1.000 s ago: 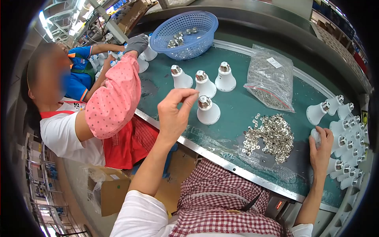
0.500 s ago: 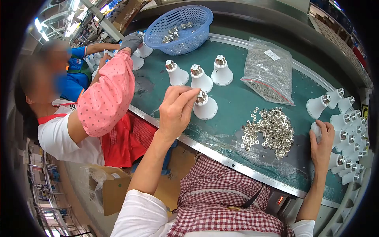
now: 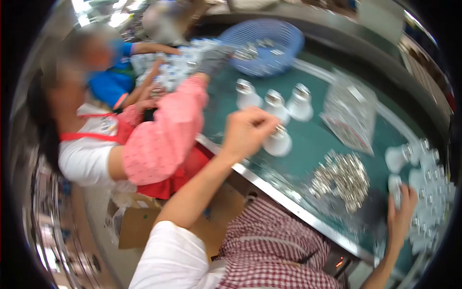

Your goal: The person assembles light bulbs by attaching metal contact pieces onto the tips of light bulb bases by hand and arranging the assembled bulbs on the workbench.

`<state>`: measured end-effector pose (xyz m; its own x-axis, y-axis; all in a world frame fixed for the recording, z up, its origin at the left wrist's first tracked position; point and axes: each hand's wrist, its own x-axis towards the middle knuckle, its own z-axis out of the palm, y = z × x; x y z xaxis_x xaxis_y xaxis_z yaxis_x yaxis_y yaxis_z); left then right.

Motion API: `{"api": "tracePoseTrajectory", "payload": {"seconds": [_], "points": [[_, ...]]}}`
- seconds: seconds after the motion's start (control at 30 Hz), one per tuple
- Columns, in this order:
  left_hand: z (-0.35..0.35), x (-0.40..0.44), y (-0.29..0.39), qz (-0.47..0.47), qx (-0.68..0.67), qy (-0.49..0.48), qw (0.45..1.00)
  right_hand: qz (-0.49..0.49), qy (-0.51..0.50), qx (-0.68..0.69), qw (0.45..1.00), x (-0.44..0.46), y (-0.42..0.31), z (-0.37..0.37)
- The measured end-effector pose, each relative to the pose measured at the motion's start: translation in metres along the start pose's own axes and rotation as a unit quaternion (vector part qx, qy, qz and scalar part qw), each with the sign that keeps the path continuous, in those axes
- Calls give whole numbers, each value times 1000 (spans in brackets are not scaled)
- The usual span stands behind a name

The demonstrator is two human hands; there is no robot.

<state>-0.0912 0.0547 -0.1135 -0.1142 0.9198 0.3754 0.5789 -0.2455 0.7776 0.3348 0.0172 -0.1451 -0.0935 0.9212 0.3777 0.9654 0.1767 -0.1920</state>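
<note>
Blur softens the whole view. My left hand [image 3: 250, 132] is pinched at the metal top of the nearest white bulb housing [image 3: 278, 143]; anything between the fingertips is too small to make out. Behind it stand three more upright housings, one of them at the right [image 3: 300, 103]. My right hand [image 3: 403, 209] has its fingers round a white piece [image 3: 395, 190] at the table's right side. Between my hands lies a pile of small metal parts [image 3: 342, 180].
A blue basket [image 3: 262, 65] with metal caps stands at the back. A clear bag [image 3: 351, 113] of thin parts lies right of the housings. Many bulb housings crowd the right end. At the left, a co-worker's pink sleeve [image 3: 166, 135] and gloved hand reach over the table.
The view has swung, shifting the table contents rightward in the picture. My left hand remains at the nearest housing's top. The white piece at my right hand now shows more upright.
</note>
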Motion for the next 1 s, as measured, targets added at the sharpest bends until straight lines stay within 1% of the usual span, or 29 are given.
{"api": "tracePoseTrajectory", "payload": {"seconds": [0.03,0.07,0.1,0.13,0.17,0.23,0.27,0.33,0.37,0.43,0.47,0.5,0.57,0.6,0.67,0.73,0.77,0.83,0.87,0.93,0.97,1.0], "points": [[0,0,2,-11,13,5,1000,-7,8,4,1000,-12,20,5],[0,1,0,-11,-26,6,1000,-18,21,-36,999,-21,37,10],[1,3,-2,-18,-62,3,998,28,-106,-88,990,-25,65,9],[-2,6,2,-63,-91,-26,993,1,-99,-74,992,-11,58,12],[-3,7,2,-87,-112,-38,989,-17,-89,-80,993,-7,46,7],[-5,12,0,-128,-154,-68,977,-34,-70,-104,992,-16,20,-11],[-4,16,-3,-129,-153,-62,978,-38,-63,-117,991,-23,8,-20],[-5,21,-6,-198,-239,-130,942,-42,-46,-141,988,-32,-4,-26],[-7,24,-6,-198,-238,-126,943,-46,-44,-140,988,-32,-3,-24],[-10,28,-4,-292,-288,-172,896,-45,-21,-99,994,-32,0,-18],[-10,31,-5,-324,-308,-184,875,-47,-19,-99,994,-32,0,-17],[-11,34,-6,-324,-307,-182,876,-64,-5,-93,994,-31,-1,-16],[-12,37,-7,-384,-326,-223,835,-80,9,-86,993,-32,0,-13],[-13,40,-9,-384,-326,-225,834,-79,4,-97,992,-35,1,-13],[-16,46,-11,-448,-299,-309,784,-76,-3,-110,991,-39,-1,-15],[-18,47,1,-457,-277,-312,786,-35,-21,-179,983,-42,-22,-24],[-19,47,5,-464,-254,-312,789,-33,-23,-178,983,-42,-29,-25],[-17,48,0,-468,-258,-317,783,118,-130,-158,972,-41,-39,-27],[-17,49,-1,-471,-263,-317,780,120,-130,-156,972,-40,-44,-30],[-18,49,0,-465,-261,-319,784,131,-128,-97,978,-38,-51,-34],[-17,48,0,-460,-262,-321,785,133,-130,-99,978,-37,-41,-26],[-17,46,-1,-463,-263,-325,781,21,-3,18,1000,-36,-13,-1]]}}
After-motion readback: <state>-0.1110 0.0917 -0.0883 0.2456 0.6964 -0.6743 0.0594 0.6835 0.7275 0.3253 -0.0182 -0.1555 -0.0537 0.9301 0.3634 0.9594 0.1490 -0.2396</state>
